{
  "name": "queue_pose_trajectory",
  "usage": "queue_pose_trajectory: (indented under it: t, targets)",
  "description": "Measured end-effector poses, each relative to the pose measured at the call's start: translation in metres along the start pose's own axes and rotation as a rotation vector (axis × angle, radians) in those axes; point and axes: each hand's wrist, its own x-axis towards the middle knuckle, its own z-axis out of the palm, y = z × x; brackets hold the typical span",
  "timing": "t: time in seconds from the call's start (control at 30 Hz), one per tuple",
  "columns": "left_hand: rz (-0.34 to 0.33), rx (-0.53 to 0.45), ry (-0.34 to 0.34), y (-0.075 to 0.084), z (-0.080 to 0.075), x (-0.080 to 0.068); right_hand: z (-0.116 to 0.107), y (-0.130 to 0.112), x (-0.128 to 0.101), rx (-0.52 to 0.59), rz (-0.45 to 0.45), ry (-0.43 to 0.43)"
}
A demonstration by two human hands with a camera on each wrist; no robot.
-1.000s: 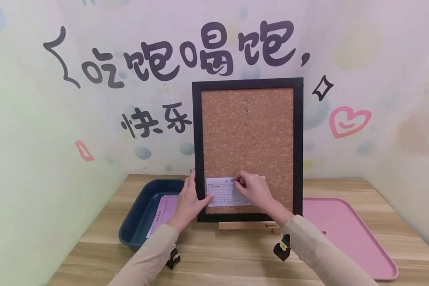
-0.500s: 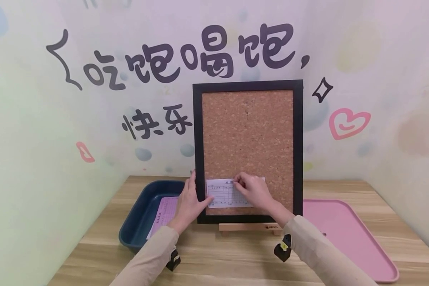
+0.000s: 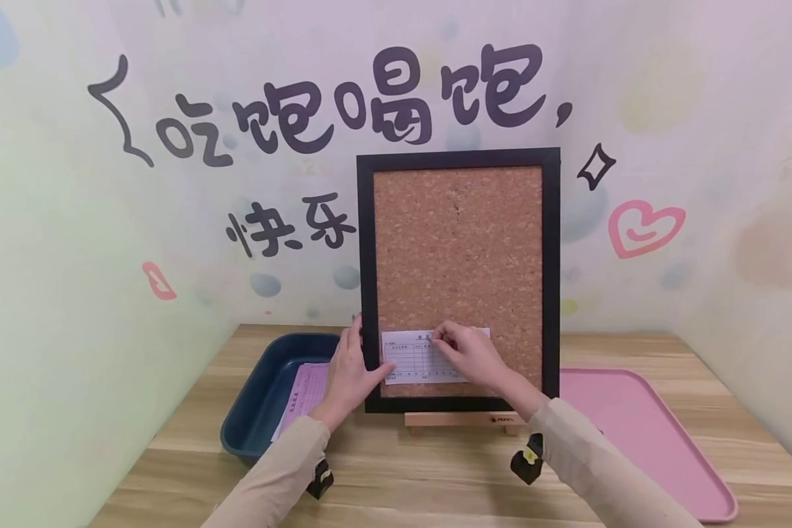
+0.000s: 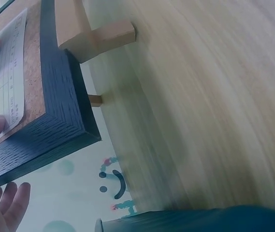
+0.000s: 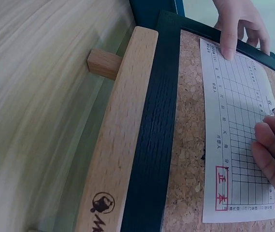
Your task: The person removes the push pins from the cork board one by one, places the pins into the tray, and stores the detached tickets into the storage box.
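Note:
A black-framed corkboard (image 3: 458, 249) stands upright on a small wooden easel (image 3: 458, 419). A white printed receipt slip (image 3: 404, 359) lies flat against its lower part. My left hand (image 3: 348, 370) grips the frame's left edge, thumb on the slip's left end; in the left wrist view the other fingers (image 4: 19, 203) reach behind the frame. At the slip's top middle, my right hand (image 3: 471, 353) has its fingertips pinched together. In the right wrist view, a tiny dark pin-like thing (image 5: 274, 110) shows at those tips, mostly hidden by the fingers.
A dark blue basin (image 3: 237, 418) with pink and white paper slips (image 3: 300, 400) stands left of the board. On the right lies a pink tray (image 3: 660, 440), partly behind the right sleeve. Both rest on a wooden table (image 3: 396, 484), with a printed wall behind.
Both hands stay in the same places on the board and slip. The head view has shifted slightly; the right forearm has moved a touch to the right.

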Motion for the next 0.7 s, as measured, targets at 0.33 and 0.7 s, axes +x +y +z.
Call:
queue_pose_trajectory:
  t: [0.33, 0.7]
  targets:
    - [0.126, 0.085, 0.136, 0.002, -0.007, 0.007, -0.006, 0.002, -0.007, 0.043, 0.041, -0.034]
    - [0.260, 0.163, 0.115, 0.009, -0.014, 0.015, -0.011, 0.007, -0.013, 0.055, 0.069, -0.059]
